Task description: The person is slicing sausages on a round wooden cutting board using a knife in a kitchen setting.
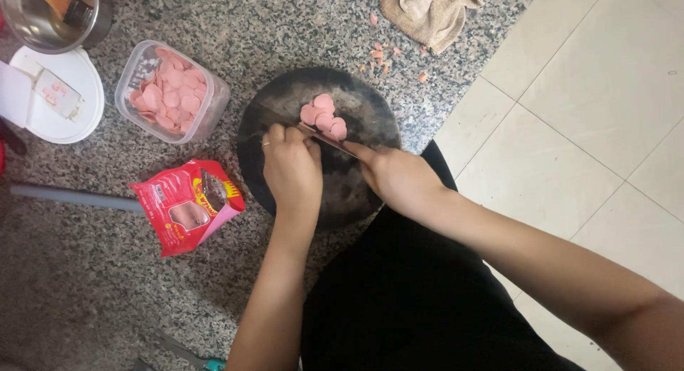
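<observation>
A round dark cutting board (370, 111) lies on the granite counter. Several pink sausage slices (324, 118) sit near its middle. My right hand (395, 175) grips the handle of a knife (329, 139), whose blade runs up and left beside the slices. My left hand (291, 168) rests fisted on the board with a ring on one finger, its fingertips touching the blade's near end next to the slices.
A clear plastic tub (214, 93) full of pink slices stands left of the board. A red food packet (187, 203) lies below it. A white lid (60, 96), a metal pot (53, 14) with a brush, a beige cloth (427, 11) and pink scraps (385, 54) are nearby. Tiled floor (584, 114) lies right.
</observation>
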